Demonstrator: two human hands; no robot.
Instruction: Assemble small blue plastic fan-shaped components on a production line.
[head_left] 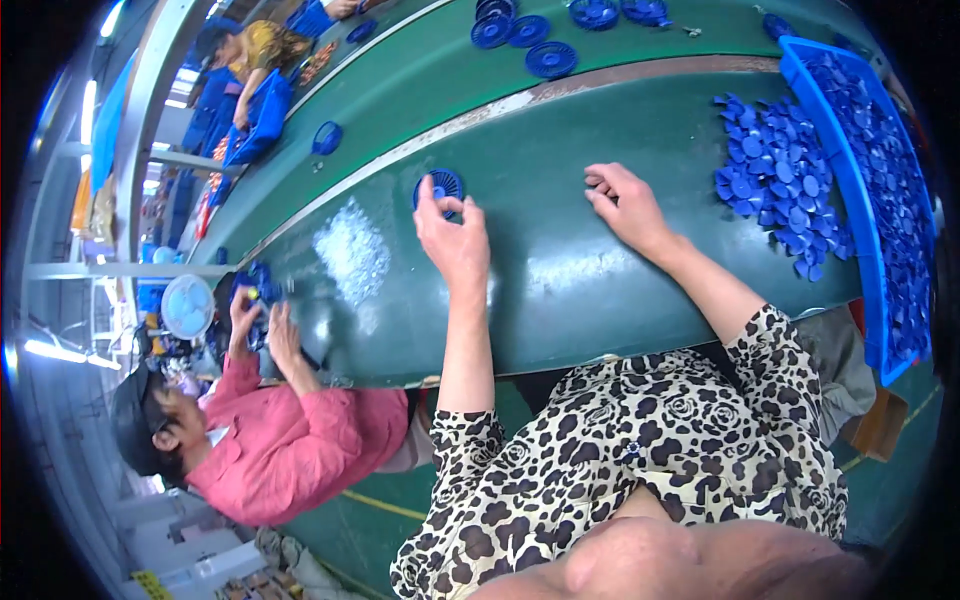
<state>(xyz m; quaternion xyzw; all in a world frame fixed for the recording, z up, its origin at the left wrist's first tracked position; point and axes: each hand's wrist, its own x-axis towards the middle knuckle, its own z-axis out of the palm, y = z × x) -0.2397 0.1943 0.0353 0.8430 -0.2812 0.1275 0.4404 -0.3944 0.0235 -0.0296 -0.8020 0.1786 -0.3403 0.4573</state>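
Over the green desk [545, 275], blue caps [775, 170] lie heaped toward two o'clock, pale bits [352, 250] toward ten. The fingers of the left hand [457, 240] overlap a blue slotted disc [450, 182] near eleven o'clock, whether gripping it I cannot tell; those of the right hand [632, 210], left of the caps, curl loosely, empty.

Smooth, glossy green worktop [540, 270], blue plastic disc [451, 184] and tray [874, 280], matt leopard-print cloth shirt [640, 420].

Blue disc [448, 183], round, radially ribbed, at left hand [456, 238]
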